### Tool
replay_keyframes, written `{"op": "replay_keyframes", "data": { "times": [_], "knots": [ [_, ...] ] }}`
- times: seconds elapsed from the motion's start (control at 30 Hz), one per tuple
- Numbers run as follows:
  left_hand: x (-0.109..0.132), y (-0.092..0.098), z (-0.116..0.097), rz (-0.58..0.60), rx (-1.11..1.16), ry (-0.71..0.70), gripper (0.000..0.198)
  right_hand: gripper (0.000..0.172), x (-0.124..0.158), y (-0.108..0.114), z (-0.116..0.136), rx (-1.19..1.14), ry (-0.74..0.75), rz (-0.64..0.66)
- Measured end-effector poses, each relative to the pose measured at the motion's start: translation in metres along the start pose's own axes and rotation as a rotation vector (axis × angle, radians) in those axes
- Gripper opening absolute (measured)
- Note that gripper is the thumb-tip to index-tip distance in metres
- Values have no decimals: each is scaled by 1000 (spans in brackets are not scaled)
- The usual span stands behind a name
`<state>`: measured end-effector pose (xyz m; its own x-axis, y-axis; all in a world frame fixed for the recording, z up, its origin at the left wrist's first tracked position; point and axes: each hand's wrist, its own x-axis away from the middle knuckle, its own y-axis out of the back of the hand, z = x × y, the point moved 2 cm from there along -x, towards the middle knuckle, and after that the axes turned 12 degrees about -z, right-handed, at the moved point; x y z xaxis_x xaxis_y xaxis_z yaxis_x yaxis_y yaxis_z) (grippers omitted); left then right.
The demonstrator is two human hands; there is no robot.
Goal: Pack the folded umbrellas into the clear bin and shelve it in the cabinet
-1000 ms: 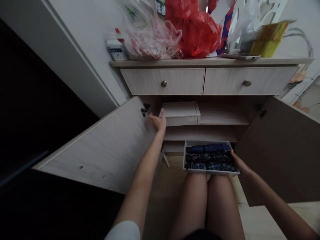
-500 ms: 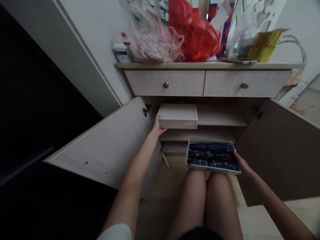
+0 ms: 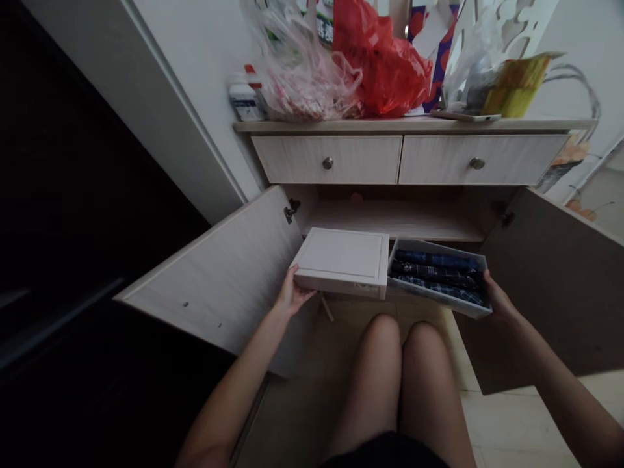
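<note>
Two white containers are up off the shelf and out in front of a low wood-look cabinet, and both hands are busy! The left hand cups the near left corner of a flat white rectangular box, fingers curled beneath it. Over on the right, the right hand has a firm grip on the end of a shallow white rectangular tray, with three rolled navy plaid bundles lying side by side inside it. Box and tray sit edge to edge, touching or very nearly; it's too close to call. Both are held between the open left cabinet door and the open right cabinet door, just above the person's bare knees. Behind them runs a pale wooden shelf, under two pale drawers with round metal knobs. Up on the cabinet top, it's a crowd: a red plastic bag, a clear pink-printed plastic bag, a white bottle with a red cap, a yellow-green packet, and a flat phone-like slab lying at the front edge.
</note>
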<state>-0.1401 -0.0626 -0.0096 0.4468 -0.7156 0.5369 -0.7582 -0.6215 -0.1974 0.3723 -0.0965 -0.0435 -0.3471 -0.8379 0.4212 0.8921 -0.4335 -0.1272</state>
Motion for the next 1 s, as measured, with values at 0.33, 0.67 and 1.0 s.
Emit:
{"op": "replay_keyframes", "data": {
  "times": [0.33, 0.67, 1.0],
  "knots": [
    [19, 7, 5, -37, 45, -59, 43, 60, 6, -11, 11, -2, -17, 28],
    [39, -5, 38, -32, 75, 21, 45, 59, 8, -41, 17, 42, -130, 64],
    [61, -33, 62, 14, 79, 58, 41, 58, -1, -90, 2, 37, -48, 180]
  ]
}}
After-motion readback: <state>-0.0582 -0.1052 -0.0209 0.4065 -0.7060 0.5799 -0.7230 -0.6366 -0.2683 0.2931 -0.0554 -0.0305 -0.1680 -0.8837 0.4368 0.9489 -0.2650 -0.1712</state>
